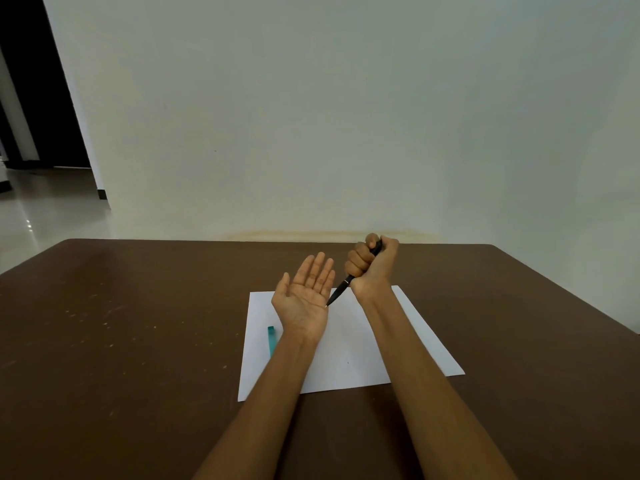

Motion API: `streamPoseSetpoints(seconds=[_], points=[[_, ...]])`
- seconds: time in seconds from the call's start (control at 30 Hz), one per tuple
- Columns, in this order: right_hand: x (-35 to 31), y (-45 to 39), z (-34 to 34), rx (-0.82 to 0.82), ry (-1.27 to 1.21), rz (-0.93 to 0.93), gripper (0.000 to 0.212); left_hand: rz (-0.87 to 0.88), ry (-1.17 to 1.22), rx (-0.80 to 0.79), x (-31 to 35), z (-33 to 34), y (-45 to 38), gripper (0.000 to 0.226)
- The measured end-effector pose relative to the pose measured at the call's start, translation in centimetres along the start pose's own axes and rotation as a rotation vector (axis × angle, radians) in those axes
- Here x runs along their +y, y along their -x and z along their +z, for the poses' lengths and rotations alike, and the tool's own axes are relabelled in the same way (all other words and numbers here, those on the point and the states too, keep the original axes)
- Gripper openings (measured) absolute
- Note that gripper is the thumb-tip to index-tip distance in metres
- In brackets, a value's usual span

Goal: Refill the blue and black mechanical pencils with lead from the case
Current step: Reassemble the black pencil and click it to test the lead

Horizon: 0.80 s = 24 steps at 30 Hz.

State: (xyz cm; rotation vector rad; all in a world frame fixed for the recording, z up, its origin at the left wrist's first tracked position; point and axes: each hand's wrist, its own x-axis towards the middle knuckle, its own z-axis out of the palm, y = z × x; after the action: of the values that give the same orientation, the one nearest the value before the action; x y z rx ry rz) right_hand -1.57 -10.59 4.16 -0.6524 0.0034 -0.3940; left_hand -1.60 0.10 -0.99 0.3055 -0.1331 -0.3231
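The brown surface (138,323) runs wide to the left and right of the work area, and its far edge meets a pale wall (311,116). To the far left a dark doorway (38,91) opens onto a glossy floor (45,209). A white sheet of paper (349,344) lies near the middle of the surface, with bare brown top on every side of it.

Both forearms reach over the paper. The left hand (304,296) is held palm up, fingers straight and together, thumb out to the left. The right hand (372,265) is curled in a fist round the black mechanical pencil (341,289), thumb on its upper end, tip slanting down and left. The tip meets the right edge of the left palm.

A teal, narrow thing (271,339), maybe the lead case or the blue pencil, lies on the left part of the paper, partly hidden by the left forearm.
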Motion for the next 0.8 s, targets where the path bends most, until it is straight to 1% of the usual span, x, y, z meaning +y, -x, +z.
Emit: streamPoseSetpoints(seconds=[0.1,0.23,0.33,0.47,0.57,0.7,0.8], points=[[-0.1,0.1,0.4,-0.019,-0.007,-0.015,0.041,0.001,-0.01,0.002,0.0,0.0,0.0,0.051],[-0.1,0.1,0.4,-0.02,0.017,-0.032,0.034,0.002,-0.008,0.003,-0.1,-0.1,0.0,0.05],[-0.2,0.0,0.3,-0.025,0.015,-0.04,0.037,-0.001,-0.004,0.004,-0.1,0.0,-0.1,0.049],[-0.3,0.1,0.3,-0.047,0.027,-0.052,0.032,0.001,-0.009,0.006,-0.1,0.1,0.0,0.049],[-0.3,0.2,0.4,-0.049,0.025,-0.047,0.037,0.003,-0.007,0.005,0.0,0.1,0.0,0.049],[-0.6,0.6,0.9,-0.068,0.082,-0.059,0.032,-0.001,-0.012,0.012,0.0,0.1,-0.1,0.049],[-0.6,1.0,1.4,-0.112,0.122,-0.071,0.039,0.0,-0.006,0.015,-0.1,0.2,-0.1,0.049]])
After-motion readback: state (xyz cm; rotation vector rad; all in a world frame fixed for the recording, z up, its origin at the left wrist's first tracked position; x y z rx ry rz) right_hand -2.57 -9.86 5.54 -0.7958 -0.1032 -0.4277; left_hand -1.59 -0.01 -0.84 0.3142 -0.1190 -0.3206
